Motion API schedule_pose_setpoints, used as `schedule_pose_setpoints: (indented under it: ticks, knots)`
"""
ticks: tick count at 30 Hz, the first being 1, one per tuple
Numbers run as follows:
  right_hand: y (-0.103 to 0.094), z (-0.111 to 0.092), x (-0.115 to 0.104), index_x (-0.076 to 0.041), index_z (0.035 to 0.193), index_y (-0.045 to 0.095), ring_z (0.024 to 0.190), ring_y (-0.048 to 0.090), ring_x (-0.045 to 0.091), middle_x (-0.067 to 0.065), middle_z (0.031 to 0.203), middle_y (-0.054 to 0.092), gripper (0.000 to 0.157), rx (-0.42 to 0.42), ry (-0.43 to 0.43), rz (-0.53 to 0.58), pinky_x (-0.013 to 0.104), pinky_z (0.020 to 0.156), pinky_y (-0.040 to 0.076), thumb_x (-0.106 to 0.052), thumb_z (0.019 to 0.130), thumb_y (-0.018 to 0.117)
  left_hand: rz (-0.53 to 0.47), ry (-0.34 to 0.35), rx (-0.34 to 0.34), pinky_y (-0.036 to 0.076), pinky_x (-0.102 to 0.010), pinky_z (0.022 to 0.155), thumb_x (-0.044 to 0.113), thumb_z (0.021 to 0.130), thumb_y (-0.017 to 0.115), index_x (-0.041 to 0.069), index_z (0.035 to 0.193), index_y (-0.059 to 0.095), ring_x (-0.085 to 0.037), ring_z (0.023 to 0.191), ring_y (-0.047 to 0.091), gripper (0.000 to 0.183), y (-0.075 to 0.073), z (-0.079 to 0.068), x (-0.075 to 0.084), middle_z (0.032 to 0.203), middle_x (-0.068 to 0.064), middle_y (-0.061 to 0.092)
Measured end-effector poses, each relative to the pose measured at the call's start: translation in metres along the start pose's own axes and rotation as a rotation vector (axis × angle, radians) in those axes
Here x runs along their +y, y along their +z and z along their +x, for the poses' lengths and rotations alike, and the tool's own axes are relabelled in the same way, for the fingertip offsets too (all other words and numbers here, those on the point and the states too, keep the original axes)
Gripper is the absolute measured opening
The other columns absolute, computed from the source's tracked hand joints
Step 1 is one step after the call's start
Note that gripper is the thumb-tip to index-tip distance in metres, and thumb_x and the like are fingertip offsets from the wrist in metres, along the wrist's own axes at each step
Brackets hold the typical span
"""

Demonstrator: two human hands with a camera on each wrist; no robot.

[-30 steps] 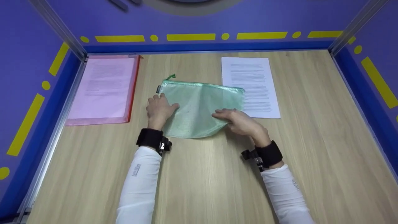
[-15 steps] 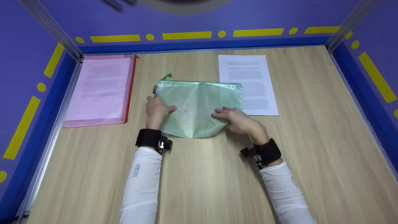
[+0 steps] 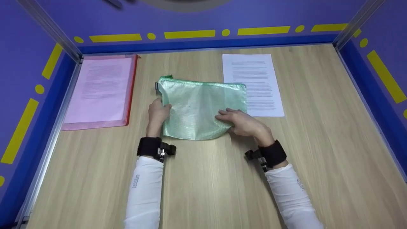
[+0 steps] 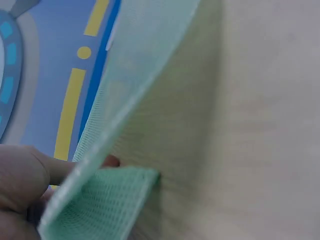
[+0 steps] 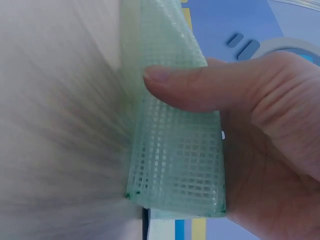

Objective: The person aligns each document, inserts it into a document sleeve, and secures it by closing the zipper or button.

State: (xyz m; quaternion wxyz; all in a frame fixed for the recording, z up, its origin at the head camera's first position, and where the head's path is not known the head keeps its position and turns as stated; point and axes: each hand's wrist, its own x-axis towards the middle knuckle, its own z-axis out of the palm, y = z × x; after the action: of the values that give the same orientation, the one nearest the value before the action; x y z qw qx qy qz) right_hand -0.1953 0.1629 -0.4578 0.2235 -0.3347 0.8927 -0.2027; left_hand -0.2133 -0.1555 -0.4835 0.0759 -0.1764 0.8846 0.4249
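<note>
A green mesh zipper pouch lies in the middle of the table, its zipper edge facing away and a small dark tab at its far left corner. My left hand grips the pouch's left edge, thumb on top, and that side curls up off the table in the left wrist view. My right hand holds the near right corner; in the right wrist view the thumb presses on the mesh from below, with the fingers over the other face.
A printed sheet lies at the back right, partly under the pouch's right end. To the left is a pink folder with a red edge and printed paper inside. Blue panels wall in the table.
My left hand has gone from lying spread on the pouch's left part to gripping its left edge, which has lifted. The right hand keeps its hold. The view has shifted slightly.
</note>
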Motion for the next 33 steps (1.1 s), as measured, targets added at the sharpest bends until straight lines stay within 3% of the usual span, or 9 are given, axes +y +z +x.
schedule_pose_setpoints:
  ticks: [5,9,16,23,28,33]
  knots:
    - [0.000,-0.004,0.002,-0.016,0.150,0.045,0.153,0.020,0.040,0.015,0.162,0.030,0.081,-0.023,0.066,-0.006,0.065,0.121,0.015,-0.019,0.078,0.082,-0.188,0.017,0.017,0.046,-0.047,0.106,0.011,0.102,0.047,0.002,0.143,0.046,-0.033,0.125,0.055,0.042,0.005,-0.003,-0.005,0.136,-0.022,0.057]
    - [-0.005,-0.009,0.007,-0.016,0.152,0.040,0.153,0.016,0.044,0.020,0.164,0.024,0.097,-0.012,0.105,0.031,0.066,0.121,0.013,-0.039,0.071,0.087,-0.308,0.023,0.054,0.042,-0.043,0.113,0.011,0.104,0.044,0.005,0.144,0.045,-0.030,0.134,0.050,0.041,0.010,-0.007,-0.006,0.143,-0.019,0.053]
    - [-0.016,-0.018,0.026,-0.010,0.155,0.031,0.152,0.019,0.045,0.025,0.164,0.019,0.088,0.218,0.190,0.189,0.058,0.122,0.022,-0.041,0.086,0.075,-0.460,0.028,0.105,0.043,-0.041,0.109,0.011,0.104,0.045,0.006,0.137,0.050,-0.025,0.127,0.053,0.034,0.015,-0.015,-0.002,0.140,-0.015,0.055]
    - [-0.019,-0.024,0.049,-0.011,0.159,0.018,0.152,0.020,0.041,0.021,0.165,0.018,0.082,0.420,0.271,0.397,0.053,0.124,0.020,-0.043,0.097,0.061,-0.622,0.066,0.136,0.043,-0.038,0.110,0.007,0.102,0.047,0.005,0.131,0.053,-0.022,0.129,0.052,0.029,0.018,-0.026,0.000,0.138,-0.013,0.057]
    - [-0.019,-0.022,0.057,-0.011,0.160,0.016,0.151,0.025,0.041,0.019,0.165,0.019,0.078,0.459,0.301,0.483,0.052,0.122,0.026,-0.042,0.100,0.056,-0.636,0.101,0.169,0.044,-0.038,0.108,0.006,0.102,0.049,0.001,0.127,0.055,-0.023,0.128,0.053,0.027,0.015,-0.027,-0.004,0.135,-0.016,0.058]
    - [-0.017,-0.015,0.058,-0.012,0.159,0.017,0.151,0.024,0.040,0.021,0.164,0.022,0.080,0.397,0.321,0.417,0.051,0.125,0.021,-0.044,0.098,0.058,-0.588,0.101,0.220,0.046,-0.040,0.103,0.004,0.102,0.047,-0.001,0.126,0.055,-0.025,0.125,0.054,0.026,0.008,-0.029,-0.014,0.132,-0.018,0.059]
